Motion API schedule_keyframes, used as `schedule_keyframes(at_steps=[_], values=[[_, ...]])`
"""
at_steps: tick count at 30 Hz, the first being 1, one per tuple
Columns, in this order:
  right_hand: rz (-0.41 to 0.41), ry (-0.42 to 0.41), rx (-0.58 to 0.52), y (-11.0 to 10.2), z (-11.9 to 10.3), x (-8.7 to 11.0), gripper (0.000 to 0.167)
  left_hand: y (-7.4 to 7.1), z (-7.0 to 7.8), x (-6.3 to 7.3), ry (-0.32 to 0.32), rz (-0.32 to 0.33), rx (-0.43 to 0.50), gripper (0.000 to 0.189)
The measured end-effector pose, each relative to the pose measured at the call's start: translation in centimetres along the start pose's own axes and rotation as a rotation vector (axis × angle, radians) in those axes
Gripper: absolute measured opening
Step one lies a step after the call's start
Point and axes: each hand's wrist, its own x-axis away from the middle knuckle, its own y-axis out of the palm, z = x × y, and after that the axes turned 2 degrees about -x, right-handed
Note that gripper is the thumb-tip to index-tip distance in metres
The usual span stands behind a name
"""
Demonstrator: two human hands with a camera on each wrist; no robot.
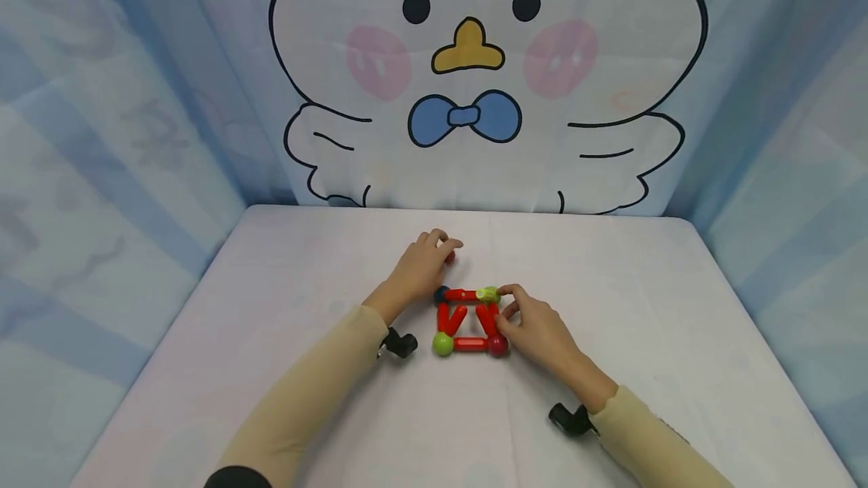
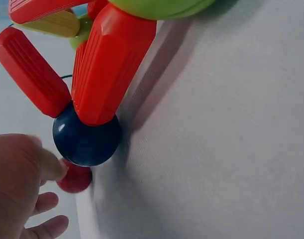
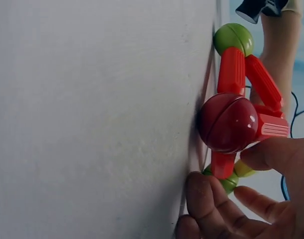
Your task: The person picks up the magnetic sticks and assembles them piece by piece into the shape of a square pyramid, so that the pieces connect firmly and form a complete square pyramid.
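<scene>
A frame of red magnetic building rods (image 1: 471,343) and balls lies on the table. Its corners are a dark blue ball (image 2: 87,134), a front green ball (image 1: 443,344), a dark red ball (image 3: 228,123) and a rear green ball (image 3: 224,180). More red rods tilt up from the corners, and a yellow-green rod (image 1: 483,294) stands at the rear right. Beyond the blue corner my left hand (image 1: 422,266) holds a small red ball (image 2: 74,177), partly hidden by the fingers. My right hand (image 1: 540,328) curls round the frame's right side, thumb by the dark red ball.
The white-covered table (image 1: 325,428) extends around the frame. Behind stands a curtain (image 1: 468,172) with a cartoon bird, and blue patterned cloth (image 1: 102,172) hangs at the sides. Black wrist cameras (image 1: 571,420) stick out from both wrists.
</scene>
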Motion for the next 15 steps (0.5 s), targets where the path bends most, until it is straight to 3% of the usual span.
schedule_keyframes(at_steps=[6, 9, 12, 15], values=[[-0.055, 0.039, -0.01, -0.3, -0.3, 0.6, 0.052, -0.2, -0.1, 0.9, -0.067, -0.032, 0.108, 0.027], [-0.069, 0.046, -0.037, -0.4, -0.4, 0.8, 0.052, -0.4, 0.1, 1.5, -0.085, 0.006, 0.205, 0.024], [-0.073, 0.047, -0.051, -0.5, -0.3, 0.9, 0.052, -0.8, 0.5, 2.3, -0.057, 0.075, 0.318, 0.027], [-0.075, 0.045, -0.059, -0.5, -0.1, 0.8, 0.051, -1.4, 1.1, 3.3, 0.019, 0.14, 0.417, 0.031]])
